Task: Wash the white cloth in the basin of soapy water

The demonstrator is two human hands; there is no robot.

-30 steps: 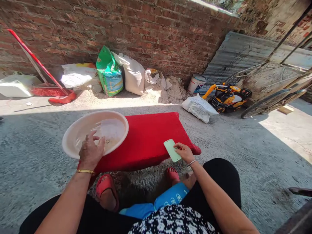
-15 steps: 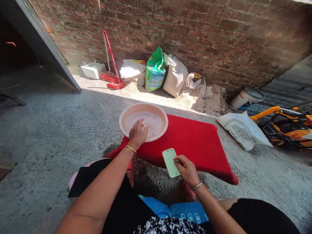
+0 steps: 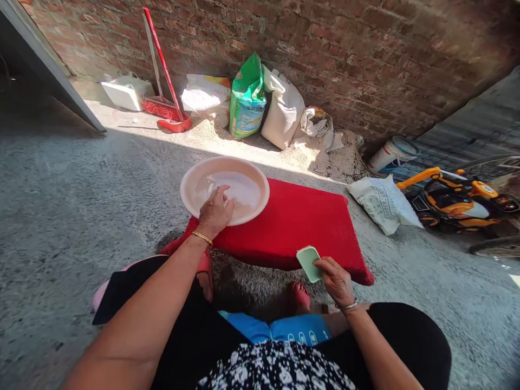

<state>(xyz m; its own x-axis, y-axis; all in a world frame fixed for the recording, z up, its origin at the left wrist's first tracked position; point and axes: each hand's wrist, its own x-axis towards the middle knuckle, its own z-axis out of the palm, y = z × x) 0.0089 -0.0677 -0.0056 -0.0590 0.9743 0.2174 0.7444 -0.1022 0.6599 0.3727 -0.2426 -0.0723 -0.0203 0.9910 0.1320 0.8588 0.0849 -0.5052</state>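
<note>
Resting over the near rim of a shallow, round, pale pink plastic basin, left hand has its fingers curled inside; not closed around anything. Basin sits on the far left corner of a red rectangular cushion on the concrete floor. Right hand, near right of the cushion, pinches a small pale green rectangular phone. Sacks and a red broom stand against the far brick wall.

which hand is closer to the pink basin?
Left. The left hand rests on the pink basin, fingers inside the rim. The right hand is apart, at the red mat's near edge, holding a green phone.
</note>
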